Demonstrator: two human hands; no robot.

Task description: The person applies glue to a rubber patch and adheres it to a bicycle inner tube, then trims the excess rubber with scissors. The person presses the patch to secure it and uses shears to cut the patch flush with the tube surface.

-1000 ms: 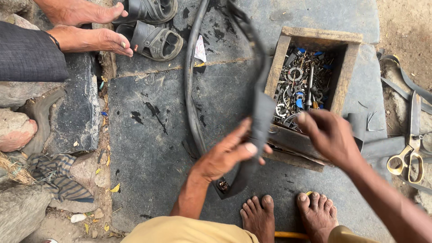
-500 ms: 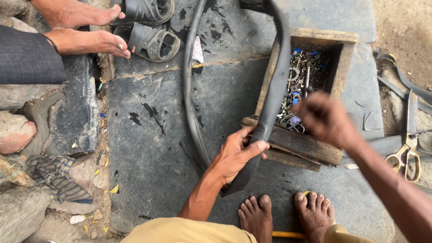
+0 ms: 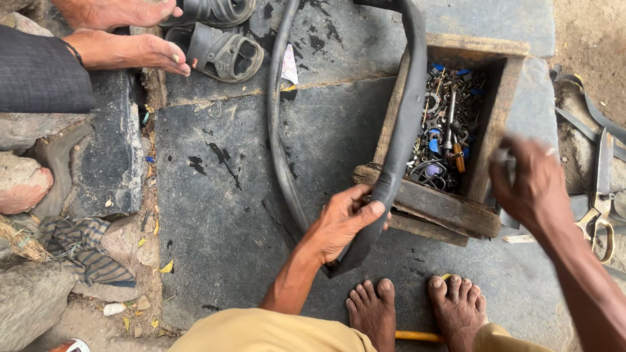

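My left hand point(image 3: 342, 221) grips a black rubber inner tube point(image 3: 409, 130) at its near bend. The tube loops away across the stone slab and lies over the left rim of a wooden box point(image 3: 430, 207). The box holds several small metal parts, nuts and tools point(image 3: 447, 130). My right hand point(image 3: 535, 189) is blurred just past the box's right wall. Its fingers are curled around what looks like a small grey piece.
Another person's bare feet point(image 3: 130, 49) and dark sandals point(image 3: 225, 52) are at the top left. Large scissors point(image 3: 600, 202) and rubber strips lie on the ground at the right. My bare feet point(image 3: 375, 306) are at the slab's near edge. A striped cloth point(image 3: 78, 244) lies among stones at the left.
My right hand closed over the box's contents and drew back to the right, off the box. My left hand shifted the tube's bend slightly toward the box rim.
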